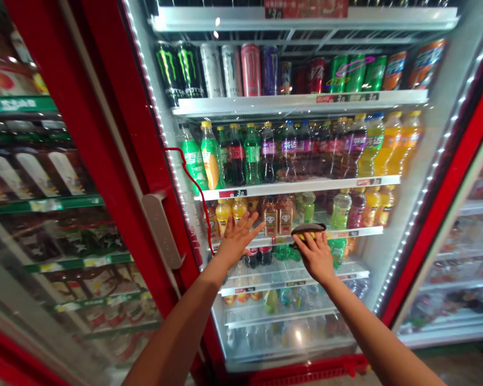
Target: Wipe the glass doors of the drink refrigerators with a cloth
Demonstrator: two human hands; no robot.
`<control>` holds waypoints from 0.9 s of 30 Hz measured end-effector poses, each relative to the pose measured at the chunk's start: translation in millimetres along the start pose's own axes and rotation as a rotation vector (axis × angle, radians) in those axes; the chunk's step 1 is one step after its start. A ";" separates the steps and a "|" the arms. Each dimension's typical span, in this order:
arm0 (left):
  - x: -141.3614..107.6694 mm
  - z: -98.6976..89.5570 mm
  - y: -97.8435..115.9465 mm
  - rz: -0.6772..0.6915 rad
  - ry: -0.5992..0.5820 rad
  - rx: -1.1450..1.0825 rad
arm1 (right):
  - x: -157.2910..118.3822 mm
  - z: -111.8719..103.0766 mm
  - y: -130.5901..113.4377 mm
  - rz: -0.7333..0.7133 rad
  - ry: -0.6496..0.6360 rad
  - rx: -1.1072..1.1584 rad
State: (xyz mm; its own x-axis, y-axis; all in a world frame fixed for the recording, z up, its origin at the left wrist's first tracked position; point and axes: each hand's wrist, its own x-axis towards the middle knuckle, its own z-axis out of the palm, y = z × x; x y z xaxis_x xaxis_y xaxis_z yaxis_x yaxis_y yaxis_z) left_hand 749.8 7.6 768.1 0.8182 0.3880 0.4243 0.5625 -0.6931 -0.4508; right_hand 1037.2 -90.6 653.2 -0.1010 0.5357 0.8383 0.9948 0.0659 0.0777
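My left hand point(237, 237) is spread out in front of the fridge's glass, fingers apart and holding nothing. Behind its fingers stand yellow juice bottles point(222, 214). Whether the palm touches the glass I cannot tell. In my right hand point(317, 256) is a dark oval pad point(312, 229) with a bit of yellow showing, gripped from below and held up at the level of a shelf edge point(366, 232). Its exact kind is unclear. Just right of it, behind the glass, is a light green bottle point(341, 209).
Rows of cans point(251, 69) and soda bottles point(235, 153) fill the fridge's lit shelves. A grey door handle point(163, 230) sits on the red frame point(116, 91) at left. A red cord-like line point(204, 201) runs down beside the shelves. Stocked cabinets flank both sides.
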 end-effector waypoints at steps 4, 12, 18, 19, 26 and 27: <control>2.0 -2.8 2.0 0.008 0.003 -0.005 | 45.4 4.8 -34.8 0.130 0.088 0.022; -24.7 -8.7 -6.0 0.037 0.022 0.017 | 0.9 5.4 -32.2 -0.308 -0.098 0.051; -81.4 -4.9 -33.4 -0.090 0.001 0.073 | 50.8 1.9 -62.1 0.001 0.041 0.050; -85.6 -3.7 -36.2 -0.100 -0.011 0.076 | 59.1 4.0 -76.2 -0.008 0.039 0.063; -88.3 5.9 -41.9 -0.118 -0.045 0.081 | 26.0 13.0 -85.4 -0.401 -0.073 0.073; -88.6 7.3 -42.2 -0.118 -0.038 0.085 | 21.9 12.3 -77.9 -0.400 -0.076 0.067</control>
State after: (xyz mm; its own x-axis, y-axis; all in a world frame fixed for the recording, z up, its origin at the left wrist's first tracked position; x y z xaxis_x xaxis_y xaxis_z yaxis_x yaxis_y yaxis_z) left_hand 654.4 6.9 743.7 0.7488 0.4879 0.4487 0.6618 -0.5878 -0.4653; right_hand 957.4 -73.7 658.9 -0.4826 0.5171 0.7069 0.8741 0.3345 0.3521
